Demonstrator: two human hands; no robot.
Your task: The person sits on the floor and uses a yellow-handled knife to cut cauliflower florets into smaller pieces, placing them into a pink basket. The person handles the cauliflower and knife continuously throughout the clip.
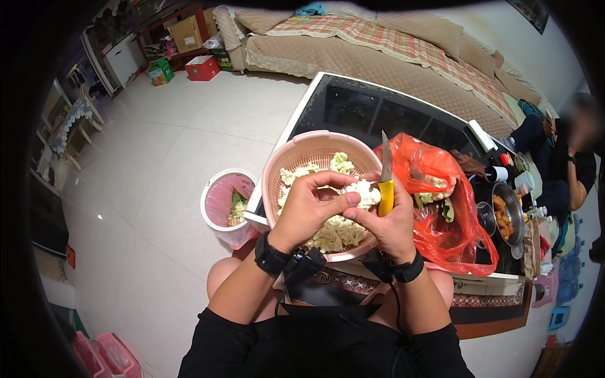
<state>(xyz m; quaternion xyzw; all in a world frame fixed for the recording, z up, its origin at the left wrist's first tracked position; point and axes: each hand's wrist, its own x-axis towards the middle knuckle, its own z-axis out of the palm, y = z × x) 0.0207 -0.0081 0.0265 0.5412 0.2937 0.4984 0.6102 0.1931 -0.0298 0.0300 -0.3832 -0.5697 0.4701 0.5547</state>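
Above a pink plastic colander (273,175), both my hands grip one white cauliflower floret (364,193). My left hand (314,203) pinches it from the left with thumb and fingers. On the other side, my right hand (392,227) has its thumb against the floret and also holds a knife with a yellow handle (386,197), its blade pointing up and away from me. More cut cauliflower (333,236) lies in the colander, partly hidden by my hands. Just right of it, a red plastic bag (465,222) stands open around a larger piece of cauliflower (435,186).
A lined waste bin (206,203) with vegetable trimmings stands left of the black-topped table (350,101). At the right are a metal bowl of fried food (520,227), cups (524,179) and small containers. A person (579,151) sits beyond them; a sofa (331,54) runs behind.
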